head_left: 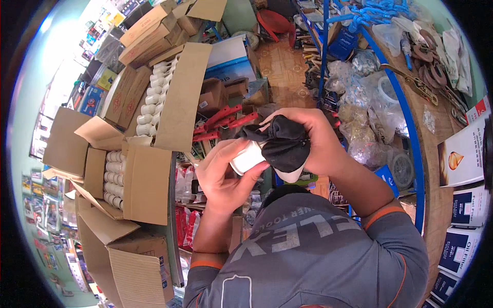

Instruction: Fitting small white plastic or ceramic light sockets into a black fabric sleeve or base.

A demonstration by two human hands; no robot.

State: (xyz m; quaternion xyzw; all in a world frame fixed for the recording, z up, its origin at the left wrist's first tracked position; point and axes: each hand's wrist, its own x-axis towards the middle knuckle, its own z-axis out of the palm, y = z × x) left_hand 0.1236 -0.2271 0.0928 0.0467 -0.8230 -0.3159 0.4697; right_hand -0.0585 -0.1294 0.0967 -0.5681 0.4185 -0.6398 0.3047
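Observation:
In front of my chest, my left hand grips a smooth white cup-like piece, thumb on the near side and fingers around the far side. My right hand is wrapped around a bunched black cloth, which presses against the white piece's right side. A paler patch shows at the cloth's lower edge. The cloth hides much of the white piece, so its full shape cannot be made out. My right fingertips reach over the cloth's top.
To the left, an open carton and a longer carton hold rows of white pieces. Below them is another open carton. Red-handled tools lie beyond my left hand. A blue-edged shelf with bagged goods runs along the right.

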